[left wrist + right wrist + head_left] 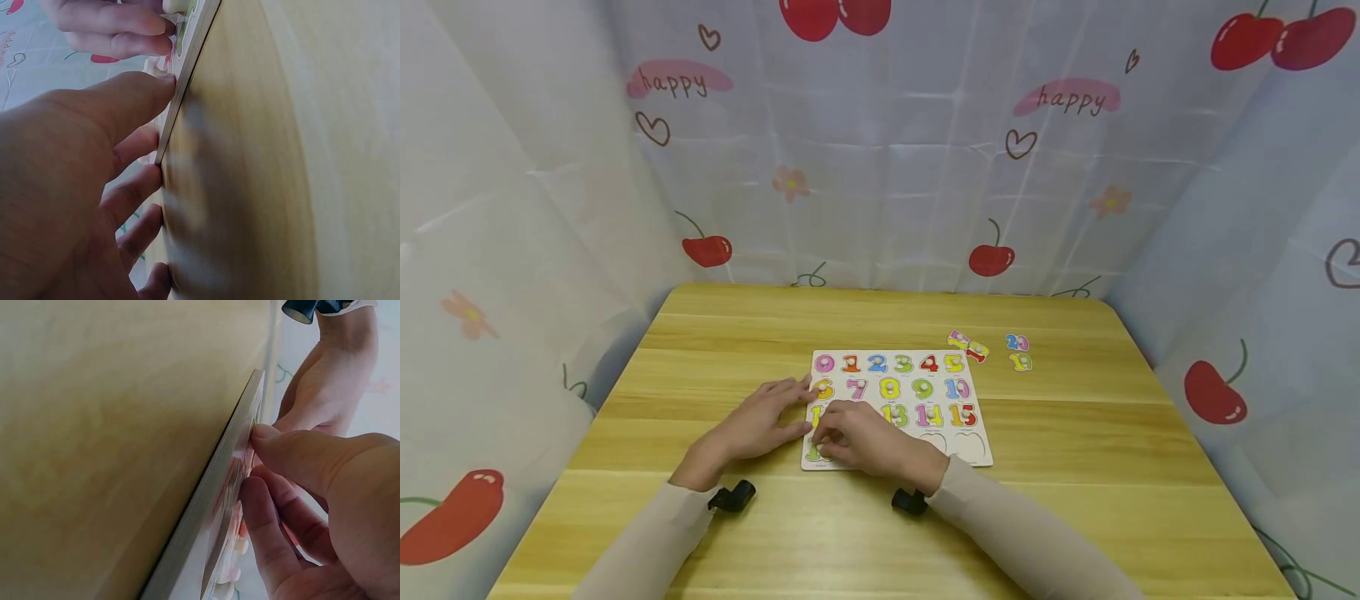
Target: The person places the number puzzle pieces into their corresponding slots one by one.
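A pale number puzzle board lies on the table with knobbed number pieces set in its upper three rows. My left hand rests at its left edge; in the left wrist view the thumb touches the board's side and the other fingers spread along it. Over the lower left corner, my right hand pinches a green number piece with bent fingers, which cover most of it. In the right wrist view the right thumb is down at the board's surface.
Beyond the board's upper right corner lie loose number pieces: a purple and yellow one, a red and yellow one, a 20 and a 19. Outlined recesses show in the bottom row. A printed curtain surrounds the wooden table.
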A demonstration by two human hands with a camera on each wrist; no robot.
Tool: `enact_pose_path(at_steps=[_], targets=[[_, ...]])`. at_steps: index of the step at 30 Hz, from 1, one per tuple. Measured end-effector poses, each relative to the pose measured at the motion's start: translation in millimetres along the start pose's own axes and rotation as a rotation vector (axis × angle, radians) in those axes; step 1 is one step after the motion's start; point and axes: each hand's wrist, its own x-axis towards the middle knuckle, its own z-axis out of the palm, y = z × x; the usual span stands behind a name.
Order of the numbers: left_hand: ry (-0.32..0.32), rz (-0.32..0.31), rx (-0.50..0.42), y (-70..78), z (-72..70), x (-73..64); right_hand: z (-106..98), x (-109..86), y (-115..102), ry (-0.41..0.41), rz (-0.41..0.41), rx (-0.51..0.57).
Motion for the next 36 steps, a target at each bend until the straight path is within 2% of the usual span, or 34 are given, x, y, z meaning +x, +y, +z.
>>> enact_pose_path(at_steps=[5,15,21,28,33,36], targets=[[0.001,0.006,-0.002,0.2,-0.1,-0.2,2,0.2,-1,0.022,0.005,-0.010],[0.003,0.013,-0.002,1.4,-1.0,-0.1,2,-0.8,0,0.011,0.019,-0.033],[0.003,0.023,0.000,1.6,-0.6,-0.3,-4,-4.9,3,0.021,0.025,-0.056],[0.004,0.017,0.001,1.9,-1.4,0.0,-28,-13.3,18,0.082,0.115,-0.043],[0.001,0.019,0.007,1.4,-0.4,0.9,-54,-20.9,38,0.139,0.161,-0.058],[-0.004,0.014,0.003,1.6,-0.2,0.7,-69,-27.1,53,0.182,0.221,-0.056]])
